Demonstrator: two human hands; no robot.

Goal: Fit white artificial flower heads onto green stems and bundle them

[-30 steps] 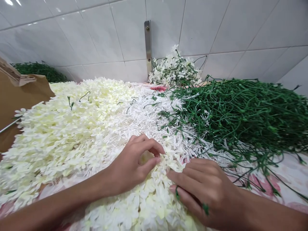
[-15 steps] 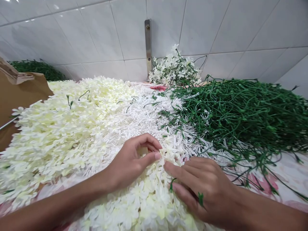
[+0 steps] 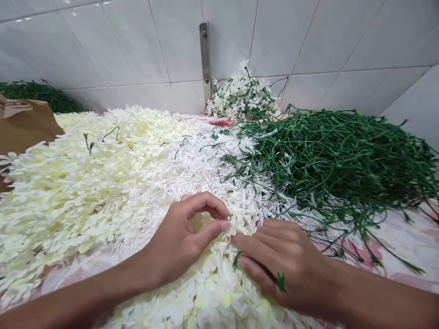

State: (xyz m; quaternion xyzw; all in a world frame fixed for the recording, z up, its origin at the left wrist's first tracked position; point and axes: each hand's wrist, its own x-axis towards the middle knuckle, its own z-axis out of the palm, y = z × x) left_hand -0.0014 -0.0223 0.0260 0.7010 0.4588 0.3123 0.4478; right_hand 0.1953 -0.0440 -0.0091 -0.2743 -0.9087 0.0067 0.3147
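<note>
**Item 1.** Left hand: grip curled, thumb and forefinger bent toward each other, their tips close together at a tuft of artificial white blossoms. Whether they pinch the tuft cannot be told from this view.

**Item 2.** Right hand: grip released, fingers extended and laid side by side on the blossoms, tips just beside the same tuft. Two green stem snippets lie against the hand.

**Item 3.** Broad layered mass of cream-white artificial flowers, under and around both hands, spreading left.

**Item 4.** Band of white plastic stems, just above the hands.

**Item 5.** Heap of green wiry stems, to the right, overlapping the white stems.

**Item 6.** Small white-flowered sprigs, against the wall.

**Item 7.** Surroundings: floral-print fabric underneath; brown cardboard at left; dark green foliage beyond it; white tiled wall with steel bracket.
</note>
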